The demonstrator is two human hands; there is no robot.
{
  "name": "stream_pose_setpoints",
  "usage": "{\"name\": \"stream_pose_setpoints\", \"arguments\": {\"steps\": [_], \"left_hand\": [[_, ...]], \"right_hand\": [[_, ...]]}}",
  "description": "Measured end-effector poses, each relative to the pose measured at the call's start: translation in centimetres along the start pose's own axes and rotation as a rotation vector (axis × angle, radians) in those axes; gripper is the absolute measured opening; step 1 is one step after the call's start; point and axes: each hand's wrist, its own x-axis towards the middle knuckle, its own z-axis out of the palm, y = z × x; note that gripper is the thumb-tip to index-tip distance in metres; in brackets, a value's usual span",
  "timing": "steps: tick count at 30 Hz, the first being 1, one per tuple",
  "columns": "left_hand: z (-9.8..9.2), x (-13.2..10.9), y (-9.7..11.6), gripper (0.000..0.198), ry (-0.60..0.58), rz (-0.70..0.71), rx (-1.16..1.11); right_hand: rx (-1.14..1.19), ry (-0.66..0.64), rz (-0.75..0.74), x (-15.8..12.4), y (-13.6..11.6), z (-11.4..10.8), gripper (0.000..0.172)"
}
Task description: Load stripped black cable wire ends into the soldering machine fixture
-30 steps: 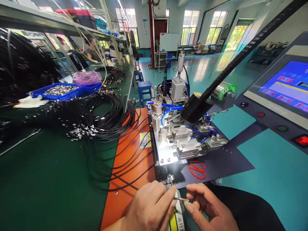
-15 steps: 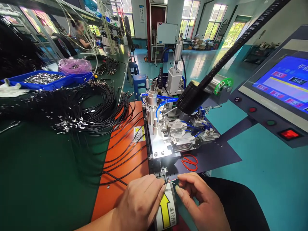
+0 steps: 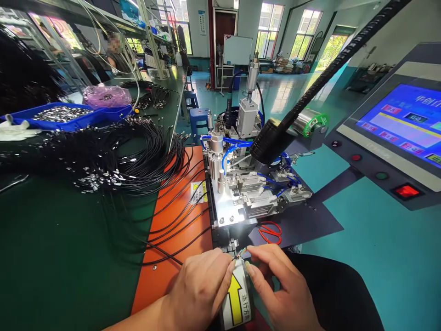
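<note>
My left hand (image 3: pixel 206 280) is closed, pinching a black cable close to its stripped end at the front of the machine. Thin coloured wires (image 3: pixel 242 252) fan out from that end, past my left fingertips. My right hand (image 3: pixel 280 285) is beside them, thumb and forefinger apart, the forefinger's tip at or touching the wire ends. Under both hands runs the machine's front track, with a white label bearing a yellow arrow (image 3: pixel 235 301). Just beyond my fingers is a small metal clamp (image 3: pixel 233 245) on the track. The held cable's body is mostly hidden by my left hand.
Several black cables (image 3: pixel 179 220) cross the orange plate (image 3: pixel 155 285) into the machine (image 3: pixel 223 202). Red-handled scissors (image 3: pixel 270 232) lie right of it. A control screen (image 3: pixel 406 119) stands at right. Cable bundles (image 3: pixel 138 151) and a blue tray (image 3: pixel 27 116) of metal parts are at left.
My right fingers have moved slightly left, closer to the wire ends. The wires now point more upward and spread into separate colours. My left hand has kept its grip almost in place.
</note>
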Motion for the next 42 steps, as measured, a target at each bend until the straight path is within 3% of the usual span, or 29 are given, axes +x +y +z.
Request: {"name": "stream_pose_setpoints", "arguments": {"steps": [4,9,17,22,35,42], "left_hand": [[0.0,-0.2,0.0,0.020,-0.008,-0.037,-0.050],[-0.2,-0.1,0.1,0.017,0.009,-0.065,-0.098],[-0.2,0.0,0.3,0.016,0.002,-0.052,-0.063],[-0.2,0.0,0.3,0.018,-0.008,-0.060,-0.058],[-0.2,0.1,-0.1,0.034,-0.026,-0.042,-0.007],[-0.4,0.3,-0.1,0.033,-0.012,-0.005,0.049]], "right_hand": [[-0.013,0.030,-0.026,0.0,0.0,0.1,0.024],[0.028,0.062,0.072,0.1,0.0,-0.8,0.018],[0.046,-0.081,0.048,1.6,-0.6,-2.1,0.017],[0.031,-0.088,0.047,2.1,-0.6,-2.3,0.015],[0.047,-0.014,0.132,1.1,-0.2,-1.3,0.010],[0.211,-0.143,0.282,1.8,-2.0,-0.4,0.016]]}}
